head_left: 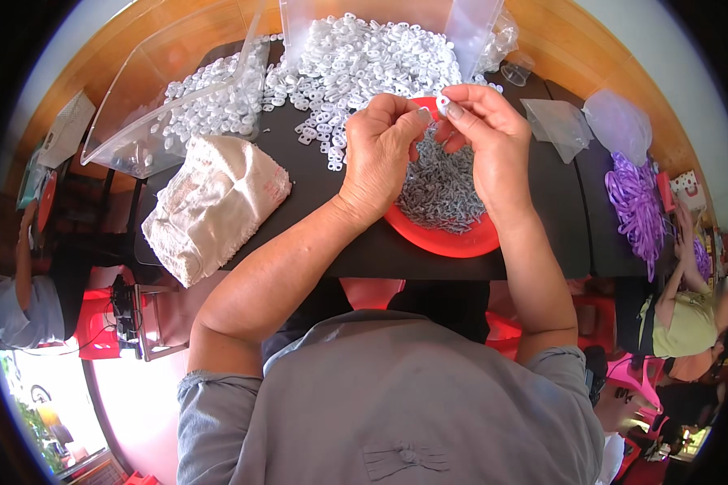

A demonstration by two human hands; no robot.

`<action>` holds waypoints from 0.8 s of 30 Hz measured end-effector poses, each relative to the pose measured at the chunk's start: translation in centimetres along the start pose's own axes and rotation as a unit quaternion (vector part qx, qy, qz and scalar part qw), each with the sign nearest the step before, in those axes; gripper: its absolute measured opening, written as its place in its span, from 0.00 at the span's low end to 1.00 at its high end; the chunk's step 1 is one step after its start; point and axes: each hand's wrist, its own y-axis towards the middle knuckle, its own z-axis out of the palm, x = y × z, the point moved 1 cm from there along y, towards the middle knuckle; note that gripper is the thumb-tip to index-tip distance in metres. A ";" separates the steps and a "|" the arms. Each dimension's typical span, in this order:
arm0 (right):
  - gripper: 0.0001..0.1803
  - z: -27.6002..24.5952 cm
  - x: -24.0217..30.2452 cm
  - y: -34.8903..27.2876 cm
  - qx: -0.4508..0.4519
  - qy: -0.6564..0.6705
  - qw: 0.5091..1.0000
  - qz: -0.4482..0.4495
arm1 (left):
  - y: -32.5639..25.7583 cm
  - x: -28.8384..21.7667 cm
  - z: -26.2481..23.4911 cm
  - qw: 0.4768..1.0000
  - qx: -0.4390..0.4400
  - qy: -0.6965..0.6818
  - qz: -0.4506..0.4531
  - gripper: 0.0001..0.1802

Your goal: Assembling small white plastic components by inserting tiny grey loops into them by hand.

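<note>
Over the red basin both hands work close together, fingertips almost meeting. Between the thumb and fingers of my right hand is a small white plastic piece with a hole in it. My left hand is closed in a pinch; what its fingertips hold, if anything, is too small to make out. Many small grey screws fill the basin below. Beyond the hands, a big heap of white plastic pieces with holes spills out of a clear bin onto the dark table.
Left of my forearm lies a folded cream cloth. A clear plastic box holds more white pieces. At the right are clear plastic bags and a bundle of purple ribbon. Other people sit at both sides.
</note>
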 end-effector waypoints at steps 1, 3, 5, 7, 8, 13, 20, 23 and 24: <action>0.10 0.0 0.0 -0.1 0.000 0.000 1.000 -0.001 | -0.1 -0.1 0.0 1.000 0.001 0.017 0.003 0.09; 0.09 0.1 -0.1 -0.1 -0.005 -0.006 1.000 -0.010 | -0.1 0.0 0.0 1.000 0.001 0.011 0.000 0.09; 0.09 0.1 -0.1 -0.1 -0.005 -0.004 1.000 -0.011 | -0.1 0.0 0.0 1.000 -0.001 0.006 -0.004 0.09; 0.09 0.1 -0.1 -0.1 -0.006 -0.001 1.000 -0.012 | -0.1 0.0 0.1 1.000 0.002 -0.009 -0.001 0.09; 0.09 0.1 0.0 -0.1 -0.009 0.000 1.000 -0.018 | -0.1 0.0 0.1 1.000 0.002 -0.008 0.000 0.09; 0.09 0.3 0.1 -0.3 -0.013 -0.002 1.000 -0.028 | -0.2 0.0 0.1 1.000 0.002 -0.019 0.002 0.09; 0.08 0.3 -0.1 -0.4 -0.024 0.011 0.999 -0.034 | -0.1 0.5 0.2 1.000 0.001 -0.013 0.006 0.09; 0.08 0.3 -0.2 -0.4 -0.026 0.012 0.999 -0.038 | -0.2 0.5 0.2 1.000 0.001 -0.010 0.009 0.09; 0.08 0.2 -0.2 -0.4 -0.028 0.013 0.999 -0.040 | -0.2 0.4 0.3 1.000 0.002 -0.012 0.007 0.09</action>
